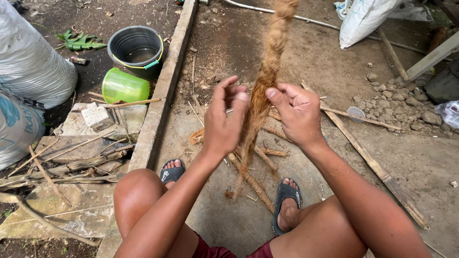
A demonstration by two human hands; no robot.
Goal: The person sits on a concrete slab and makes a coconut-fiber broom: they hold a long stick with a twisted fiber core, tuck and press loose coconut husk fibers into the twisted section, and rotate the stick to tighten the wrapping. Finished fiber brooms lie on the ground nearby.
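The fibre rope (pixel 262 91) looks light, coarse and limp, a brown twist of husk strands that should grip well rather than slip, best taken at mid-length where both palms meet it. The left hand (pixel 224 122) and right hand (pixel 297 117) press it between them at the centre of the frame, fingers loosely curled around it. Its long axis runs from the top centre down to a frayed tail near the sandals (pixel 285 200), probably hanging free there.
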